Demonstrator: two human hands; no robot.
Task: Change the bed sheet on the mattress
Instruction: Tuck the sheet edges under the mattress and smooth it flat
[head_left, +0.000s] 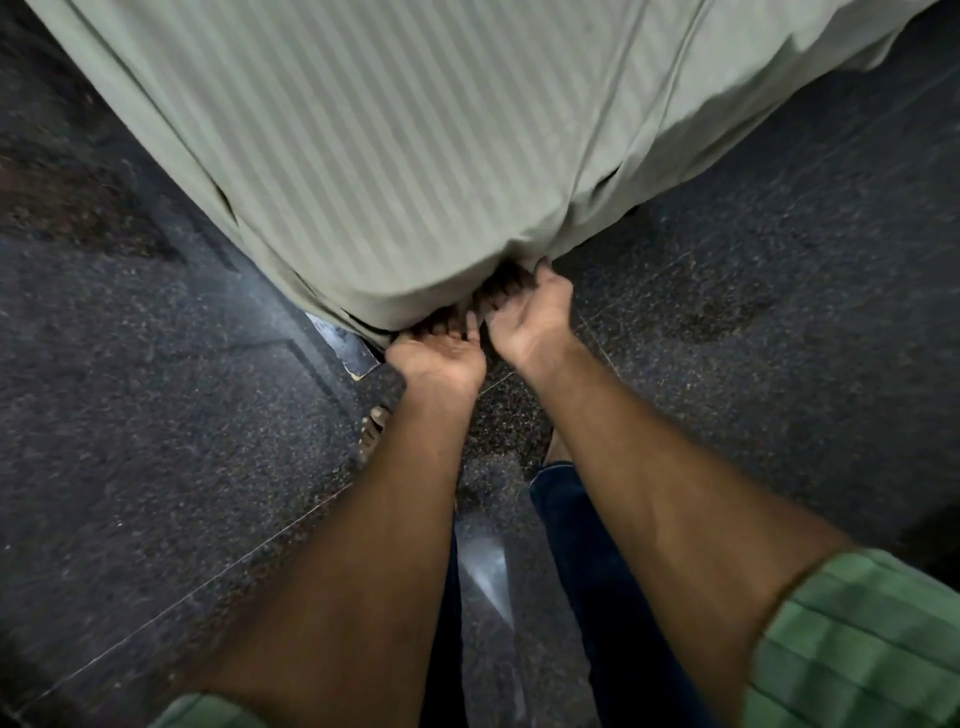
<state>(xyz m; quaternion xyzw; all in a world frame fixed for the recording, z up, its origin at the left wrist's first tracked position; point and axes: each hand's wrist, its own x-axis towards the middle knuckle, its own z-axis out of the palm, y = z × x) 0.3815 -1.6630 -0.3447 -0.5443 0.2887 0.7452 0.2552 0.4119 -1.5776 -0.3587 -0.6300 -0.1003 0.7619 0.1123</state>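
I can read no brand, label or writing anywhere on the cloth or around it. Both my arms reach forward and down, bare from the rolled green striped sleeves (857, 639), palms turned upward. My left hand (441, 356) and my right hand (530, 312) sit side by side, nearly touching, at the near corner of the mattress. The fingers of both curl up under the hanging edge of the pale grey-green striped bed sheet (374, 156) and vanish into the shadow beneath it, so I cannot tell whether they clench the cloth, press the mattress underside, or simply lie against it. The thumb of my right hand rises to touch the sheet's lower fold. The sheet itself lies spread over the mattress, stretching away from my hands, and drapes down over both sides of this corner; long creases run along it to either side of my grip. Just left of my left hand a small shiny dark corner of the bed base (353, 353) peeks out below the cloth. Beneath my arms lies the dark speckled stone floor (156, 415), with my bare foot (373, 428) below my left wrist and dark blue trousers (587, 545) between my forearms.
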